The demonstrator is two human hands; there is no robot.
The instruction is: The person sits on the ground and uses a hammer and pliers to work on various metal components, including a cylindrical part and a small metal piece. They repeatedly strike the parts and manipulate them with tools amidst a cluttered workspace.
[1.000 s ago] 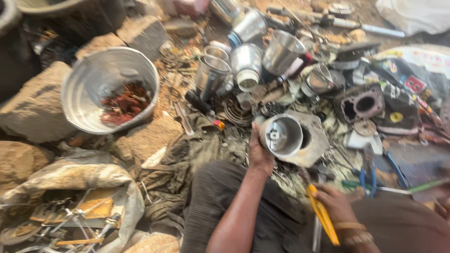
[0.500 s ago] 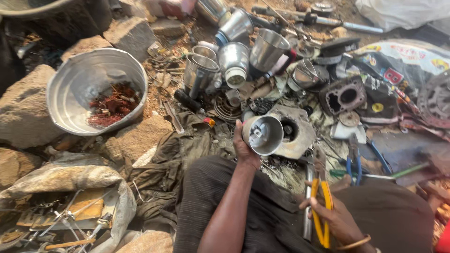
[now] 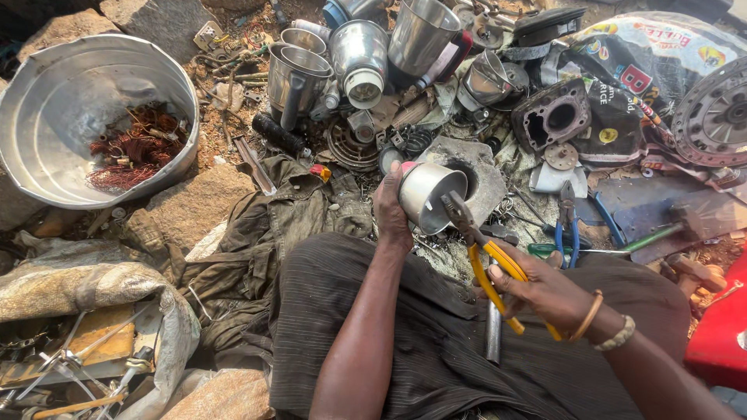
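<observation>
My left hand [image 3: 389,206] grips a shiny metal cup-shaped housing [image 3: 428,194], tilted with its open mouth toward me, over a grey casting [image 3: 486,175] on the ground. My right hand [image 3: 545,292] holds yellow-handled pliers [image 3: 486,260]. Their dark jaws reach up to the rim of the housing and touch it. Both forearms come up from the bottom of the view over my dark trousers.
A big metal basin [image 3: 47,101] with reddish copper wire [image 3: 136,148] sits at the left. Several steel jars and cups [image 3: 358,54] crowd the top. Blue-handled pliers [image 3: 572,225], an engine cylinder [image 3: 554,117], a clutch plate [image 3: 716,113] and a sack of tools [image 3: 85,342] lie around.
My right hand has lifted the yellow pliers from beside my knee up to the rim of the housing. The left hand keeps its hold on the housing.
</observation>
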